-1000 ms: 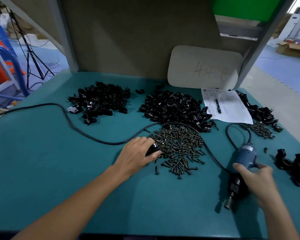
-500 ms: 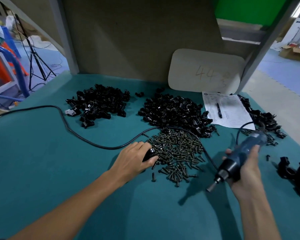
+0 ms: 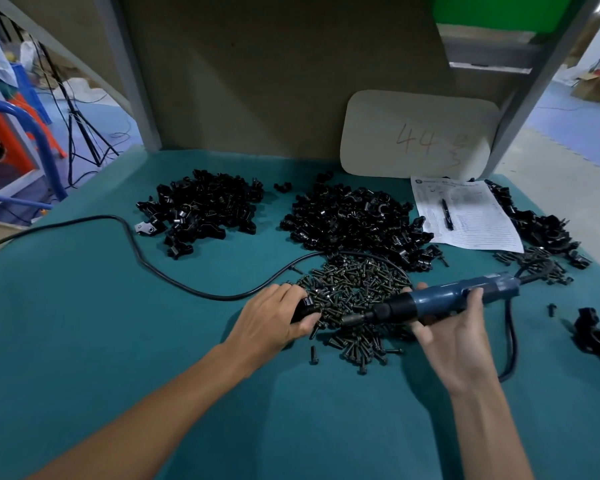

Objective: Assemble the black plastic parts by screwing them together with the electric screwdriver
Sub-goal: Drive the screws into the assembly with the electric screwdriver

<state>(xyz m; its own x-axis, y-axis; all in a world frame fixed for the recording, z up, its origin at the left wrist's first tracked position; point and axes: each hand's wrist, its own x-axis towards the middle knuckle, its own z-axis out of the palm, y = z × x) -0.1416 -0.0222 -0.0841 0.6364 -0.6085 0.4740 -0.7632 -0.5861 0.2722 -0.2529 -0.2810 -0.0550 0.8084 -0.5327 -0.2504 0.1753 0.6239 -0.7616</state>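
Two heaps of black plastic parts [image 3: 354, 223] lie toward the teal worktop [image 3: 84, 341]'s back edge, a screw pile [image 3: 357, 285] before them. The right hand [image 3: 454, 337] grips the electric screwdriver [image 3: 440, 299] over the screws; the left hand [image 3: 271, 320] clasps one black part [image 3: 303, 306] beside them.

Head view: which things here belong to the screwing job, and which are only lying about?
Job: electric screwdriver in right hand; black part held by left hand; screw pile; heaps of black parts.
Lying about: paper sheet; pen; board marked 44; tripod.
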